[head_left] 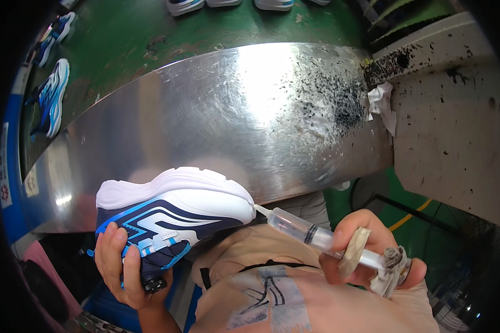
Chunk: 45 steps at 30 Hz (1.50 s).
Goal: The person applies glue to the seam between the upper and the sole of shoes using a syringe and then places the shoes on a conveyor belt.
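A white, navy and blue sports shoe (189,205) lies on its side in the air, its white sole turned toward the bench. My left hand (125,266) is closed around the shoe's upper near the laces. In my right hand (372,244) is a clear plastic syringe (294,226), its plunger end wrapped with soiled pale tape. The syringe's narrow tip touches or nearly touches the shoe's edge where sole and upper meet at its right end. Whether liquid is coming out is too small to tell.
A shiny metal bench top (189,111) spreads ahead, with dark stains at its right. Crumpled white tissue (381,105) lies against a stained grey panel (450,116). Beyond is a green surface (128,44) carrying more shoes, one blue-and-white shoe (54,97) at the left.
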{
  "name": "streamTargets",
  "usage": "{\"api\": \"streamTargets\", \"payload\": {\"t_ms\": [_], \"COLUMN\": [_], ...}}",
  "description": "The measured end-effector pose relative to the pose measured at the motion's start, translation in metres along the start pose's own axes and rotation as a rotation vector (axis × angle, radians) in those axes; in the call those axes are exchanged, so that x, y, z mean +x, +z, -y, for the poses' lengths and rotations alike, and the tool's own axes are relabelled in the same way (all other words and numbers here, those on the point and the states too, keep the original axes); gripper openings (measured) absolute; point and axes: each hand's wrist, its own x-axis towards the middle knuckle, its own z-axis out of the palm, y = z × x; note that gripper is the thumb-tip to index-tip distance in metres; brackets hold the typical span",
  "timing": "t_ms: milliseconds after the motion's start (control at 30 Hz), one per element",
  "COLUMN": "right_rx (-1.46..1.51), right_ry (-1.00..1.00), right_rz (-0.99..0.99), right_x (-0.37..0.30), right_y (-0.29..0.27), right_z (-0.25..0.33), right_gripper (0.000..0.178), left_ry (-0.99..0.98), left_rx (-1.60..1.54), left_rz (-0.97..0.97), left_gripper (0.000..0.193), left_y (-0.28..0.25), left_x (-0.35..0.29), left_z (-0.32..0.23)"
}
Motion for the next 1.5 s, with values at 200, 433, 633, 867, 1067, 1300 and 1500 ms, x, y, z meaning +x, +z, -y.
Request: {"api": "streamTargets", "payload": {"t_ms": [200,433,633,867,1067,1300,1500], "right_rx": [-0.289,-0.27,-0.35,-0.451,-0.483,-0.624,-0.679], "right_ry": [-0.374,-0.47,-0.569,-0.523,-0.76,-0.843,-0.748], "right_rz": [0.031,0.187,0.179,0.12,-0.045,-0.342,-0.124], "right_x": [0.006,0.039,0.044,0.039,0.054,0.103,0.141], "right_y": [-0.005,-0.02,-0.024,-0.023,-0.018,-0.049,-0.015], "right_z": [-0.03,-0.043,-0.052,-0.053,-0.008,-0.008,-0.03], "right_gripper": [0.101,0.106,0.105,0.101,0.096,0.085,0.082], "left_ry": [-0.036,-0.12,-0.251,-0.299,-0.467,-0.635,-0.753], "left_rx": [-0.06,-0.337,-0.545,-0.697,-0.707,-0.593,-0.728], "left_rz": [0.071,0.307,0.571,0.617,0.748,0.044,-0.109], "left_gripper": [0.055,0.064,0.063,0.056,0.055,0.05,0.046], "left_y": [-0.002,0.005,0.007,0.014,0.005,0.019,0.032], "left_x": [0.031,0.089,0.138,0.161,0.175,0.092,0.079], "left_z": [0.003,0.028,0.054,0.061,0.09,0.059,0.027]}}
